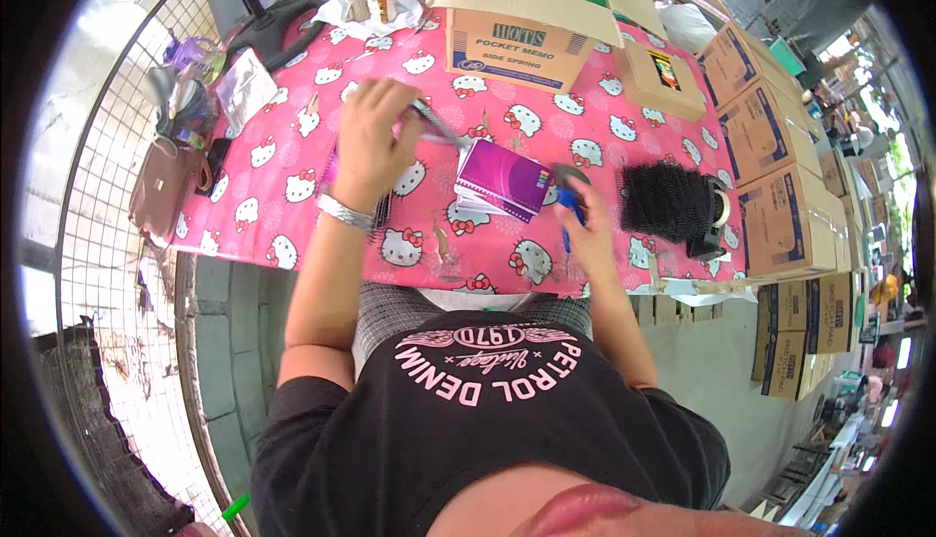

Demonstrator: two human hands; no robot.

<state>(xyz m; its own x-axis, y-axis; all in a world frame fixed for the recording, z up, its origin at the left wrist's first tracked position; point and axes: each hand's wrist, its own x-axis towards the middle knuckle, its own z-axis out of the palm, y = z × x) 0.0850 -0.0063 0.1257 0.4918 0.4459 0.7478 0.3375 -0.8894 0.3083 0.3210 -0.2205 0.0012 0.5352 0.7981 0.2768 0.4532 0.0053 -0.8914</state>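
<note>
Gripping blue scissors [569,208], right hand [585,230] nears table edge; left hand [369,142] clasps plastic sleeve [436,126].

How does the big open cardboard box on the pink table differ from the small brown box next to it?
The big open cardboard box has its flaps up and colourful packs showing inside; the small brown box is shut. The open box is clearly larger and taller, while the small one lies low and flat. Both are brown cardboard and rest on the pink patterned tablecloth at the table's far side.
</note>
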